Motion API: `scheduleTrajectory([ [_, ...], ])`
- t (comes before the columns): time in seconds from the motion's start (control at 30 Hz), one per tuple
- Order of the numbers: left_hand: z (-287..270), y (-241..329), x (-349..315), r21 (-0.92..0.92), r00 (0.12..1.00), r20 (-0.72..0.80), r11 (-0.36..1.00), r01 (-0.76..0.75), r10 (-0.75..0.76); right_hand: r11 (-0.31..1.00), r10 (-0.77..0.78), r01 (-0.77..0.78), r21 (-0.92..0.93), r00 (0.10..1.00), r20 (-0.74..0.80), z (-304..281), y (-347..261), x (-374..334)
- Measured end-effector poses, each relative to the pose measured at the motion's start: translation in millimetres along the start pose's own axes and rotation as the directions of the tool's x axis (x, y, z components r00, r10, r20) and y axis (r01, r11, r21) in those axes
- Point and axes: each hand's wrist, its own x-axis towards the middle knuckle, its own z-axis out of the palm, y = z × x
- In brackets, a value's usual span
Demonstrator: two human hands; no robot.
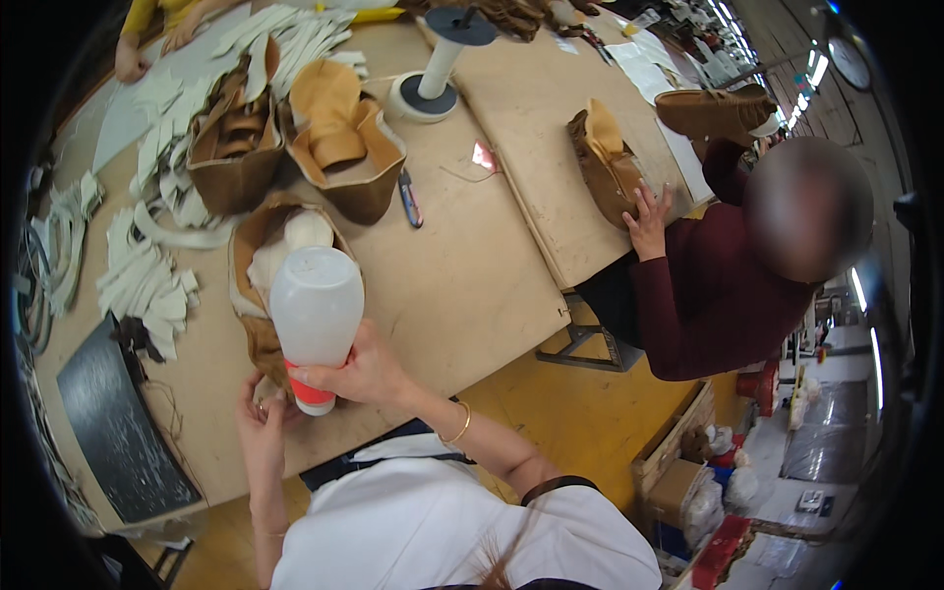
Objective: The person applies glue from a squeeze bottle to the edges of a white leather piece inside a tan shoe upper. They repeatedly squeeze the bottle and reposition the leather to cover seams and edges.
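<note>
My right hand is wrapped round a translucent white squeeze bottle near its red neck band. The bottle is tipped, its base up and away from me and its white cap toward me. Beneath it lies a brown leather shoe upper with pale lining, partly hidden by the bottle. My left hand has its fingers closed on the near end of that upper, beside the bottle's cap. Just beyond stand two more brown uppers, one at left and one with a tan tongue.
Pale cut strips are heaped at left, above a black curved sheet. A blue pen and a white thread spool are farther back. At right a co-worker's hand touches another brown shoe upper.
</note>
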Motion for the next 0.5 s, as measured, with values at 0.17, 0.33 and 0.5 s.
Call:
scheduleTrajectory([
  [0.17,-0.7,3.8,-0.2,0.06,1.0,0.017,0.998,0.0,-0.002,0.998,-0.031,0.04,0.05,0.986,-0.166,2.4,4.8,5.6],
  [0.33,-0.6,3.5,1.7,0.046,0.999,0.046,0.999,-0.024,0.022,1.0,-0.029,0.029,-0.011,0.998,-0.049,1.1,4.9,-0.1],
  [0.5,-10.8,-4.2,-11.9,-0.001,0.998,-0.037,0.998,0.057,-0.057,0.983,0.0,0.016,0.183,0.996,-0.088,2.1,17.5,2.1],
])
